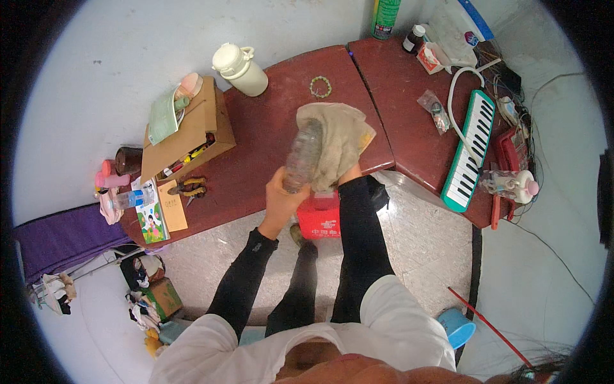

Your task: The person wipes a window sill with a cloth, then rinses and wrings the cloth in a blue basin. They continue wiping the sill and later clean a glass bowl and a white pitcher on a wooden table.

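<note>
My left hand point(283, 194) grips the lower end of a clear bottle point(303, 153), blurred by motion and tilted over the front edge of the desk. Against its right side lies a beige cloth point(338, 144). My right hand point(351, 174) is under that cloth; only a bit near the wrist shows, and the fingers are covered. The cloth drapes over it, with a yellowish patch at its right edge. Beyond the cloth, a beaded bracelet point(320, 87) rests on the dark red desk point(259, 125). Below my hands hangs or stands a red bag point(319, 218) bearing writing.
Left on the desk are a cardboard box point(180, 137) of tools, pliers point(189, 187) and a cream flask point(240, 69). To the right lie a green melodica point(469, 151) with a white hose and a capped clear bottle point(508, 185). A blue bucket point(455, 328) stands on the floor.
</note>
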{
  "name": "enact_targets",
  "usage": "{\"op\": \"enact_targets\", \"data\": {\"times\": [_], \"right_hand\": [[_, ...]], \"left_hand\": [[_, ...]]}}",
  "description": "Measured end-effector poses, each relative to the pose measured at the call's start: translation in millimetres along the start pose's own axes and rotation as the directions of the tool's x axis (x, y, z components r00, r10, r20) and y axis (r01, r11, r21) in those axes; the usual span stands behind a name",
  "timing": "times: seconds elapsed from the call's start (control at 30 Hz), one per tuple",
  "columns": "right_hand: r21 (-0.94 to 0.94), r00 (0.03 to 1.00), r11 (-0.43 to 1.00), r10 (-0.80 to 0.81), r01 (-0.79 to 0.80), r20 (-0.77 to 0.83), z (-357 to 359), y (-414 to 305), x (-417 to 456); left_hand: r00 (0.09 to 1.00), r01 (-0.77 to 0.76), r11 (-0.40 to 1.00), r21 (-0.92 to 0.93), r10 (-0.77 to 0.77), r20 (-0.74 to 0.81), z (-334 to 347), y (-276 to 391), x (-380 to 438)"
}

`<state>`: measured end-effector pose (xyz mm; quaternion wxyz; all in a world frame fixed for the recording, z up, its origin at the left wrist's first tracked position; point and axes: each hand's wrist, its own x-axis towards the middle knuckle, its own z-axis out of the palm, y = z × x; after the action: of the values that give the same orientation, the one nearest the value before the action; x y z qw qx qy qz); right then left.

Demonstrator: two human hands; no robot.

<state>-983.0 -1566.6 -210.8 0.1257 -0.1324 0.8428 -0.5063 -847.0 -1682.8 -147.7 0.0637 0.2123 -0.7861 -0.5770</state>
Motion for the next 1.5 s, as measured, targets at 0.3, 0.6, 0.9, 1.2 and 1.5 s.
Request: {"op": "enact_targets", "data": {"times": [0.3,0.6,0.9,1.2,1.5], "right_hand": [[0.7,0.981,0.702,0.194,-0.134,-0.007,-18,-10,-81],[0.922,0.898,-0.357,0.341,-0.15,0.277,-40,-22,-121],[0.774,0.939,0.632,0.285,-0.033,-0.193,-51,-53,-137],[-0.094,0.99,0.985,-0.141,0.143,0.027,-12,23,-104],[-0.181,0.901,0.943,-0.191,0.278,0.389,19,-18,-54]], "left_hand": [[0.953,0.241,0.709,-0.663,-0.301,0.026,-15,34,-36],[0.939,0.314,0.515,-0.798,-0.294,0.179,-2,34,-39],[0.858,0.422,-0.141,-0.896,-0.257,0.444,8,-19,-33],[0.931,0.358,0.712,-0.604,-0.325,0.168,6,-22,5],[0.816,0.576,0.494,-0.651,-0.304,0.492,-30,18,73]]}}
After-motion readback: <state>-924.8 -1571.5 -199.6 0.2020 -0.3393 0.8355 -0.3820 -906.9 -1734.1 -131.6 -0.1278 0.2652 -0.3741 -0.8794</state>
